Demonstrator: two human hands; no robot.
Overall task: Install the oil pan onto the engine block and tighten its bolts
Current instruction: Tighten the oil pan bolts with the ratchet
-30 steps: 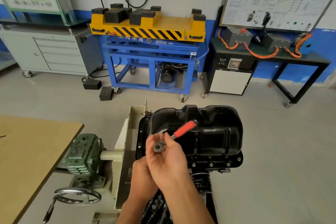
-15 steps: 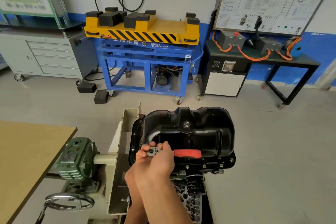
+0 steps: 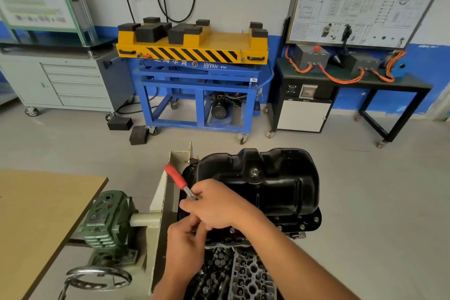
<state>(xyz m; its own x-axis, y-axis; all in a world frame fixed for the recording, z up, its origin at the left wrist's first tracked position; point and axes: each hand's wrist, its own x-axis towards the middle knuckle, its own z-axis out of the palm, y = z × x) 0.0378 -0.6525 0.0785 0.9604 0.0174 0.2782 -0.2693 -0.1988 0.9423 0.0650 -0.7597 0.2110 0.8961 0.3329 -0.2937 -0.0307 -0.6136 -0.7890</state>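
Oil pan (image 3: 272,185) — left hand (image 3: 185,248), right hand (image 3: 216,204) and ratchet (image 3: 175,178) crowd its near-left rim.

Right hand (image 3: 214,204) above left hand (image 3: 187,243), seemingly curled

Blue lift cart (image 3: 194,79) — white "HYX…" lettering (rest unclear).

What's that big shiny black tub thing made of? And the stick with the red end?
The oil pan looks like pressed sheet metal with glossy black paint: light glints on its stamped ribs. On the ratchet, the red grip looks like matte plastic or rubber, hard to tell which; the bare shaft is silvery, so probably steel.
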